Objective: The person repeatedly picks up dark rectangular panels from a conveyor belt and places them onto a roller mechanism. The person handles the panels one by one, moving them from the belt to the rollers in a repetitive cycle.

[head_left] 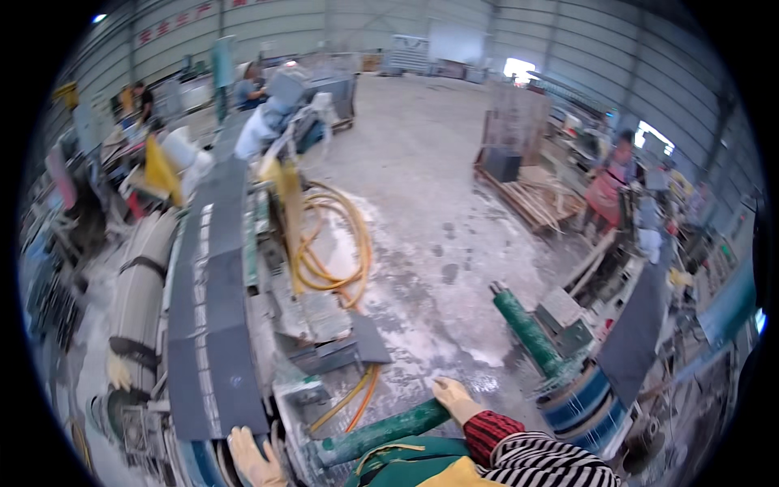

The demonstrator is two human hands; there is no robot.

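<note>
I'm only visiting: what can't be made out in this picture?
In the head view:
- Left hand: its forearm is cut off by the lower edge.
- Right hand: the back of the hand hides its palm, so its grip on the green post is unclear.
- Person in red: blurred and small; anything held is unclear.

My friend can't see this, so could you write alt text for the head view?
A person's left hand is at the near edge of dark panels, their right hand at the end of a green bar. Beyond, a yellow hose lies coiled on a workshop floor.
</note>
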